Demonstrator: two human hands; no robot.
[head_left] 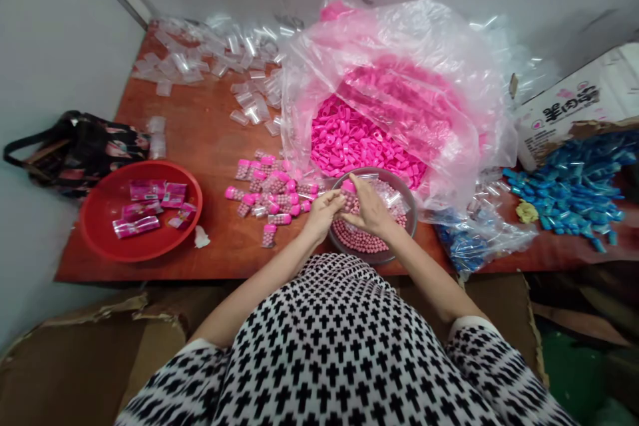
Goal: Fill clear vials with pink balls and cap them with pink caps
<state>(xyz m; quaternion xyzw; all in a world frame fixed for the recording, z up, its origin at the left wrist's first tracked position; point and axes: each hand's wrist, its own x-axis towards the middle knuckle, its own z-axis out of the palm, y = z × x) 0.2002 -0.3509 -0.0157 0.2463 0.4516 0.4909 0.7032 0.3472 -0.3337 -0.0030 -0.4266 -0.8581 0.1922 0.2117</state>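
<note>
Over the bowl, both my hands meet at a small clear bottle point(348, 188) with a pink cap, which seems to hold pink beads. My left hand point(322, 214) pinches its left side with closed fingertips. My right hand point(370, 210) curls round it from the right, index finger near the cap and thumb below. Fingers cover much of the bottle. Beneath them is a grey bowl point(410, 229) of round pink beads point(364, 239), with some clear plastic pieces on top. Left of my hands lies a pile of pink-capped bottles point(279, 200) filled with beads.
Behind the bowl spreads a large clear plastic bag point(464, 133) of pink caps point(349, 140). Clear empty tubes point(249, 100) lie at the back left. A red basin point(100, 239) holds pink packets. At right are blue pieces point(579, 193) and a white carton point(559, 100); a black bag point(94, 146) sits far left.
</note>
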